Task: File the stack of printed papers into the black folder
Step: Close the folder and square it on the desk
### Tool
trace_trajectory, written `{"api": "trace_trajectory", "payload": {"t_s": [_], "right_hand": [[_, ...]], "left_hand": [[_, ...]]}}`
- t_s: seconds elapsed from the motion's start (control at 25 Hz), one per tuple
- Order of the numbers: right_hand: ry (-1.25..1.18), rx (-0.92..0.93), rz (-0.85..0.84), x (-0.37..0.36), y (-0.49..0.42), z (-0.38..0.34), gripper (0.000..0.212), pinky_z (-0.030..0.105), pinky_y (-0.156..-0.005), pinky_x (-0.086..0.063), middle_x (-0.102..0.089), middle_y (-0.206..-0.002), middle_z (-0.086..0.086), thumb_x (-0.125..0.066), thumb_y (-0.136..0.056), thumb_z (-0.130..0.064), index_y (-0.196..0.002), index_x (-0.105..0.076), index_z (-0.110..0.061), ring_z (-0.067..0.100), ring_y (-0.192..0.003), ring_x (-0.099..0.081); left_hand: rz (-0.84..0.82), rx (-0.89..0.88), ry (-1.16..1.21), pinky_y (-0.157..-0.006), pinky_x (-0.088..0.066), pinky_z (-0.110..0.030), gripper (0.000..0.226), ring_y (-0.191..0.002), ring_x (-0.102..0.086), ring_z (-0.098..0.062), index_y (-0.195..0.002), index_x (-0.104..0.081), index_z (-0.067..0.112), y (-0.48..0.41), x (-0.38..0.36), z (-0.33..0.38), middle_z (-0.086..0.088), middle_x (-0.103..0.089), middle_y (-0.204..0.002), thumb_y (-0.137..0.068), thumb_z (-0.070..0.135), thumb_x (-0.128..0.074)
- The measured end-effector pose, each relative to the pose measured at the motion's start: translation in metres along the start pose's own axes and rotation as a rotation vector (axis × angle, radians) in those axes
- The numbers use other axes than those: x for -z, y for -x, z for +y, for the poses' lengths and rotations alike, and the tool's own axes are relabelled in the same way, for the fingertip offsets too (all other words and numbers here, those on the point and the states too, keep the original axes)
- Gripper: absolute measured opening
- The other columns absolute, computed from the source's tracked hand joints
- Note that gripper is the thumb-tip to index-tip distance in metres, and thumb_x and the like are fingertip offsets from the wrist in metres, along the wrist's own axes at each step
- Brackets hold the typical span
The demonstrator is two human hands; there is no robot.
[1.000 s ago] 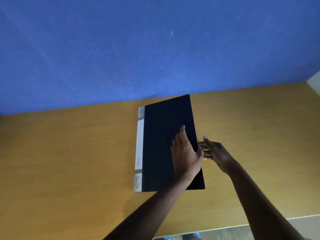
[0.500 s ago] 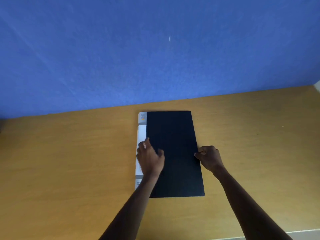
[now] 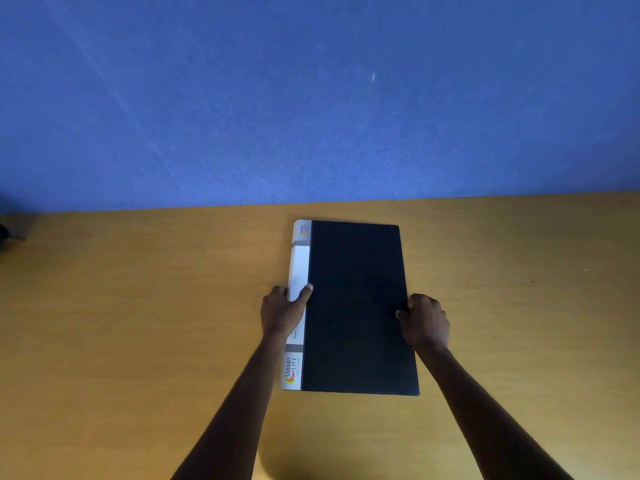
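Note:
The black folder (image 3: 356,306) lies closed and flat on the wooden table, its white labelled spine on the left. My left hand (image 3: 282,311) grips the spine edge, thumb on top of the white strip and fingers curled beside it. My right hand (image 3: 424,322) holds the folder's right edge, thumb on the cover and fingers bent around the side. No printed papers are visible anywhere in the head view.
The wooden table (image 3: 138,323) reaches back to a blue wall (image 3: 311,98). A small dark object (image 3: 5,233) shows at the far left edge of the table.
My left hand slid from the middle of the cover across to the spine. My right hand closed on the right edge. The folder now lies squarer to me.

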State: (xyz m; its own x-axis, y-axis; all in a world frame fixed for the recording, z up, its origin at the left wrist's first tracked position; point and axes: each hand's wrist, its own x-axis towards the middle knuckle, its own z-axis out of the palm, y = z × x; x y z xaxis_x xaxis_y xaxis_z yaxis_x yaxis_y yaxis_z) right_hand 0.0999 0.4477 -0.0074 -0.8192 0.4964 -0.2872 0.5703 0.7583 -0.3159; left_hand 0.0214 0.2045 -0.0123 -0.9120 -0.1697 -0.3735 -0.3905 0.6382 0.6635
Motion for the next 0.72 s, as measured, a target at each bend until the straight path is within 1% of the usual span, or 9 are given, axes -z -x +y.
{"api": "trace_trajectory", "payload": {"t_s": [0.08, 0.16, 0.24, 0.32, 0.44, 0.48, 0.56, 0.64, 0.72], "right_hand": [[-0.005, -0.014, 0.005, -0.001, 0.002, 0.0, 0.023, 0.039, -0.07, -0.052, -0.068, -0.106, 0.015, -0.067, -0.092, -0.026, -0.104, -0.065, -0.006, 0.037, -0.094, -0.066], [-0.039, -0.049, 0.009, -0.001, 0.003, 0.002, 0.025, 0.036, -0.066, -0.047, -0.068, -0.106, 0.016, -0.067, -0.092, -0.027, -0.104, -0.063, -0.006, 0.037, -0.093, -0.065], [-0.089, -0.06, 0.027, -0.001, 0.003, 0.006, 0.028, 0.034, -0.065, -0.042, -0.066, -0.105, 0.018, -0.07, -0.09, -0.028, -0.102, -0.063, -0.003, 0.04, -0.092, -0.064], [-0.193, -0.004, 0.048, 0.002, 0.001, 0.011, 0.027, 0.035, -0.066, -0.044, -0.065, -0.101, 0.02, -0.072, -0.088, -0.026, -0.094, -0.064, -0.001, 0.042, -0.091, -0.064], [-0.621, 0.027, -0.005, 0.013, 0.002, 0.009, 0.02, 0.036, -0.077, -0.053, -0.072, -0.1, 0.012, -0.069, -0.092, -0.022, -0.101, -0.069, -0.004, 0.031, -0.091, -0.067], [-0.768, 0.016, -0.059, 0.018, 0.004, 0.005, 0.016, 0.034, -0.076, -0.052, -0.073, -0.098, 0.008, -0.066, -0.094, -0.021, -0.098, -0.07, -0.006, 0.025, -0.089, -0.067], [-0.988, 0.027, -0.136, 0.03, 0.008, -0.005, 0.015, 0.035, -0.073, -0.051, -0.073, -0.089, 0.006, -0.064, -0.096, -0.018, -0.09, -0.071, -0.006, 0.022, -0.084, -0.066], [-1.138, 0.069, -0.181, 0.044, 0.012, -0.018, 0.015, 0.033, -0.069, -0.051, -0.074, -0.082, 0.002, -0.064, -0.095, -0.015, -0.083, -0.073, -0.01, 0.018, -0.078, -0.068], [-1.178, 0.126, -0.183, 0.055, 0.014, -0.03, 0.025, 0.03, -0.063, -0.047, -0.069, -0.072, -0.004, -0.064, -0.095, -0.014, -0.072, -0.07, -0.017, 0.012, -0.068, -0.063]], "left_hand": [[-0.051, 0.046, 0.294, -0.068, -0.049, -0.028, 0.042, -0.093, -0.068, -0.026, -0.106, -0.065, 0.007, -0.003, 0.003, -0.002, -0.008, -0.072, -0.107, -0.083, 0.039, -0.075], [-0.12, 0.05, 0.521, -0.061, -0.053, -0.025, 0.032, -0.084, -0.07, -0.025, -0.102, -0.065, 0.008, 0.001, 0.006, -0.004, -0.012, -0.073, -0.1, -0.08, 0.025, -0.079], [-0.179, 0.045, 0.67, -0.059, -0.056, -0.029, 0.024, -0.079, -0.07, -0.026, -0.098, -0.064, 0.01, 0.004, 0.008, -0.007, -0.015, -0.073, -0.095, -0.08, 0.017, -0.079], [-0.253, 0.054, 0.787, -0.065, -0.057, -0.035, 0.023, -0.079, -0.07, -0.028, -0.099, -0.064, 0.011, 0.007, 0.012, -0.012, -0.016, -0.073, -0.097, -0.081, 0.016, -0.078], [-0.36, 0.022, 0.92, -0.073, -0.053, -0.04, 0.031, -0.083, -0.067, -0.03, -0.105, -0.064, 0.01, 0.009, 0.023, -0.018, -0.015, -0.072, -0.098, -0.078, 0.017, -0.077], [-0.387, -0.005, 0.957, -0.072, -0.053, -0.038, 0.031, -0.083, -0.067, -0.028, -0.106, -0.065, 0.012, 0.009, 0.028, -0.019, -0.013, -0.072, -0.098, -0.077, 0.017, -0.076], [-0.425, -0.064, 1.035, -0.07, -0.054, -0.035, 0.031, -0.081, -0.068, -0.026, -0.106, -0.067, 0.014, 0.007, 0.04, -0.016, -0.013, -0.072, -0.099, -0.076, 0.015, -0.075], [-0.442, -0.112, 1.098, -0.07, -0.056, -0.035, 0.032, -0.081, -0.068, -0.025, -0.108, -0.067, 0.013, 0.003, 0.054, -0.013, -0.014, -0.072, -0.101, -0.077, 0.012, -0.075], [-0.445, -0.156, 1.128, -0.071, -0.057, -0.034, 0.035, -0.081, -0.07, -0.025, -0.111, -0.066, 0.011, -0.001, 0.066, -0.011, -0.014, -0.072, -0.102, -0.077, 0.011, -0.075]]}}
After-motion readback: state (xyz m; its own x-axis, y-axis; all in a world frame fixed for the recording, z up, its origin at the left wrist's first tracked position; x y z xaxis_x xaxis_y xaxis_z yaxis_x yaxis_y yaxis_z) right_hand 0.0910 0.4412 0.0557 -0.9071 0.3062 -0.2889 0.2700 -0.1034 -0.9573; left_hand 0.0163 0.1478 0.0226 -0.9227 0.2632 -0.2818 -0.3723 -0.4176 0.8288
